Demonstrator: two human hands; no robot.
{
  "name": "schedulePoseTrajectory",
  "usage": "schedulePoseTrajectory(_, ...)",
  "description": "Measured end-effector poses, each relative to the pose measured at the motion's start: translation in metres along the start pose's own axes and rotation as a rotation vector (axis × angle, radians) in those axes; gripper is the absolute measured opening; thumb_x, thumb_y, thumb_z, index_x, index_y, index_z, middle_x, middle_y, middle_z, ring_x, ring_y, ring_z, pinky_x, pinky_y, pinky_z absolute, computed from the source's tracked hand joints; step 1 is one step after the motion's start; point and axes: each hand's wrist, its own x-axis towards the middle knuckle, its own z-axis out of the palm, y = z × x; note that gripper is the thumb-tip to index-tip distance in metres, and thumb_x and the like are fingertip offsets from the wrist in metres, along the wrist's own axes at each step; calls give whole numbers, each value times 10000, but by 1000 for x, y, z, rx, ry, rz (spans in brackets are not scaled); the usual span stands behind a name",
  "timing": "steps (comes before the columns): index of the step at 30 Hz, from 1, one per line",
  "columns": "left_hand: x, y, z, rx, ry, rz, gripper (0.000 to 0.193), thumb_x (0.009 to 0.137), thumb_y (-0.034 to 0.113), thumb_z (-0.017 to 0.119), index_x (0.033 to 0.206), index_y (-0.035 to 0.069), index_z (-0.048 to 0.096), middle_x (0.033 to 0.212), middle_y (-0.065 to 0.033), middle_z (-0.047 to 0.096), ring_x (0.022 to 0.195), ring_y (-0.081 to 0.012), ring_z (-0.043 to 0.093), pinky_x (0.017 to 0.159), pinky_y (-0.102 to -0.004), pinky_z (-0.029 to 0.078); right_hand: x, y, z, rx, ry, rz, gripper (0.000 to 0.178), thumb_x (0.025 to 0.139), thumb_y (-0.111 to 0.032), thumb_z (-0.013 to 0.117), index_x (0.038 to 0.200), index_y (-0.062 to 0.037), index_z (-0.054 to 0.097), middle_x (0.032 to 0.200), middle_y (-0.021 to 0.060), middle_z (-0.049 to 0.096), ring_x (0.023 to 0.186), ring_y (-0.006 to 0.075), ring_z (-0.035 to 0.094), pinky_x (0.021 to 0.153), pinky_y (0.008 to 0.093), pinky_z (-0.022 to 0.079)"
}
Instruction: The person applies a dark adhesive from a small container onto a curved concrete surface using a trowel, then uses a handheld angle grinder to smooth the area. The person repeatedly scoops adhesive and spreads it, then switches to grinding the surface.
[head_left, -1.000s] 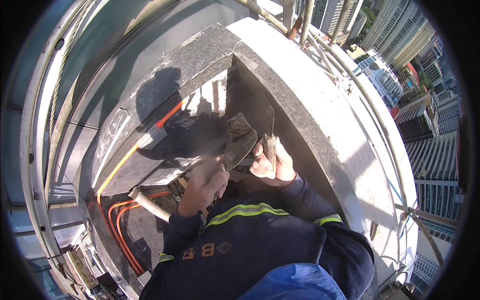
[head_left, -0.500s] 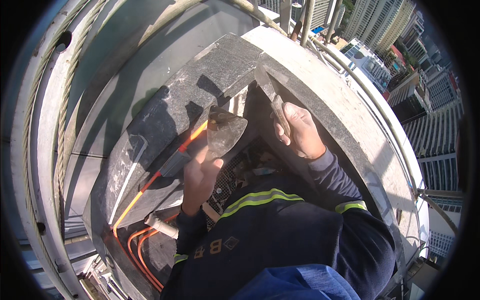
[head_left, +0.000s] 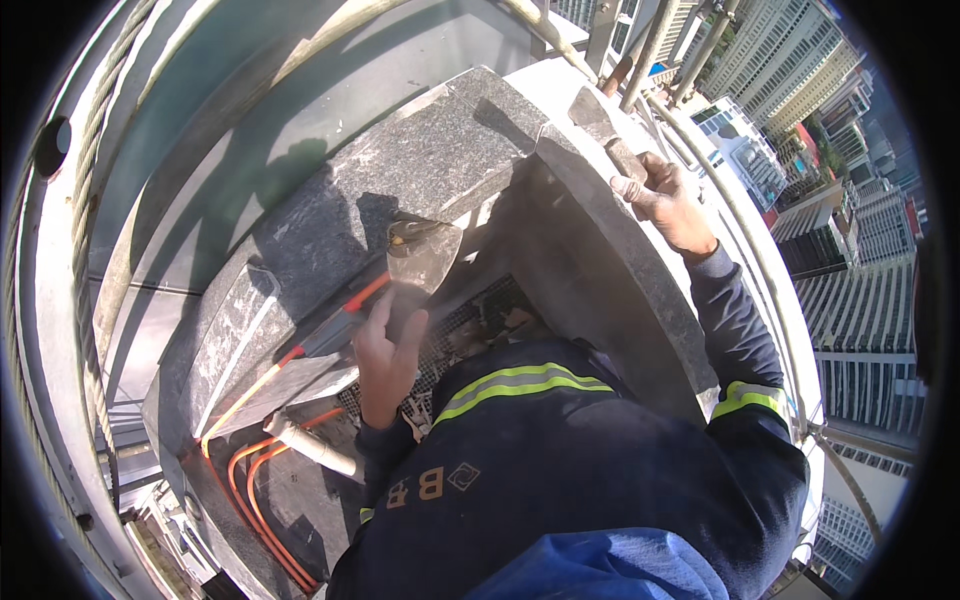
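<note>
My left hand (head_left: 388,355) is closed around the narrow lower end of a flared, dusty grey-brown scoop-like piece (head_left: 423,258). Its wide end points up and away from me, and I cannot make out its exact kind. To the right, my right hand (head_left: 675,205) grips the short handle of a putty knife (head_left: 594,118). That knife's dusty blade points far left, over the pale ledge beyond the dark stone edge. The two tools are well apart. Dark grey granite slabs (head_left: 425,140) form a corner around the opening in front of me.
Orange cable (head_left: 240,470) runs down the left side, beside a pale pipe (head_left: 312,447). Dark mesh with debris (head_left: 500,315) lies low in the opening. Metal railing tubes (head_left: 740,220) curve along the right, with tall buildings far below. Steel ropes (head_left: 90,220) hang at the left.
My right hand has moved right and away with the putty knife, out of the corner to above the ledge. My left hand has shifted slightly left and down, still holding its piece. The view has shifted.
</note>
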Motion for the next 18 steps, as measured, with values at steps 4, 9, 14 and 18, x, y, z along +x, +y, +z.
schedulePoseTrajectory(4,0,7,16,1,4,-45,490,876,235,705,1194,-120,592,906,-197,694,834,-262,676,774,-353,503,60,21,5,-42,48,-94,442,773,-292,848,983,23,621,750,14,598,677,84,527,617,268,428)
schedulePoseTrajectory(9,-2,20,25,55,51,-44,464,887,199,690,1207,-121,585,944,-171,704,850,-233,665,794,-356,506,92,18,34,164,-84,-100,235,844,-238,796,869,-68,636,736,-11,565,581,61,492,515,232,382)
schedulePoseTrajectory(14,-6,36,33,-262,-57,-125,506,960,286,618,1284,-97,547,760,-42,596,607,-102,530,559,-243,408,55,-13,47,749,-397,213,367,997,-391,577,877,-45,609,670,1,532,467,50,421,433,206,354)
schedulePoseTrajectory(18,2,67,49,-507,-250,-97,588,987,400,583,1312,-86,522,705,-21,562,543,-74,491,498,-212,360,17,-13,64,1234,-658,446,519,1019,-519,446,973,-23,593,667,6,501,431,81,348,433,225,332)
